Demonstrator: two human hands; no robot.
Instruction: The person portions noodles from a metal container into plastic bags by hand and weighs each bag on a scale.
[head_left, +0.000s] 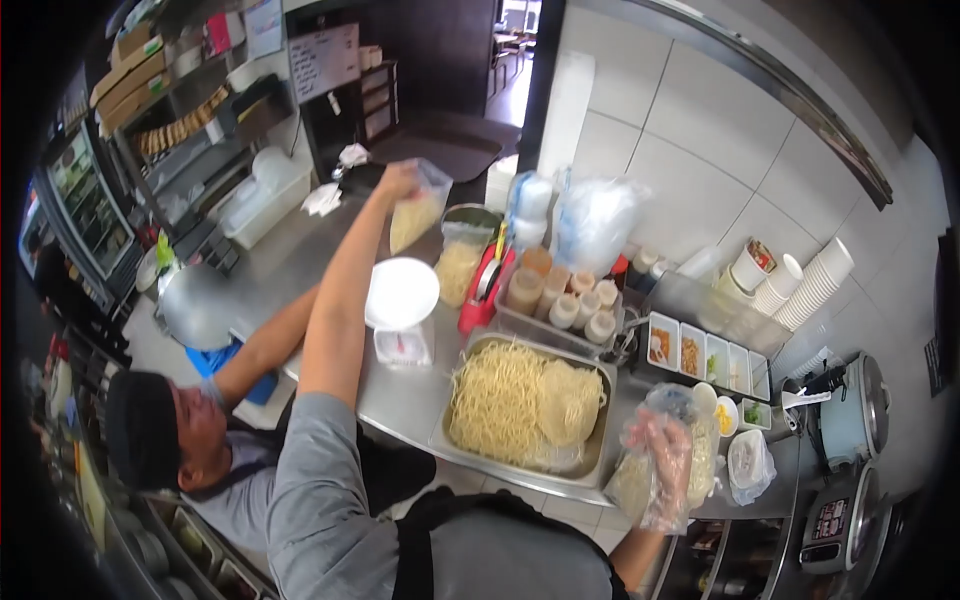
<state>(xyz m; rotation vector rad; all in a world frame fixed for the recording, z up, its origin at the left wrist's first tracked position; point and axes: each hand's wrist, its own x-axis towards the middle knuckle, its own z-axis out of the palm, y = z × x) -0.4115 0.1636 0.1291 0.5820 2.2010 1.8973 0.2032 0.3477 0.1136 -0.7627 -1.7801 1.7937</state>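
Note:
My left hand (400,180) is stretched far across the steel counter (385,385), closed on the top of a clear plastic bag of noodles (413,222). Down at the right, my right hand (670,450) wears a clear plastic glove, its fingers curled round another bag of noodles (630,482) at the counter's front edge. A further noodle bag (703,450) lies against that hand. Between my hands sits a metal tray (447,440) of loose yellow noodles (495,395). A white plate (402,292) rests on a small scale (404,345), below my left hand.
A co-worker in a black cap (140,430) is close at my left, one arm toward the counter. Behind the tray stand a bin of sauce bottles (565,310), a red tape dispenser (485,290) and a filled noodle bag (458,270). Topping containers (690,350) and cookers (840,520) are at right.

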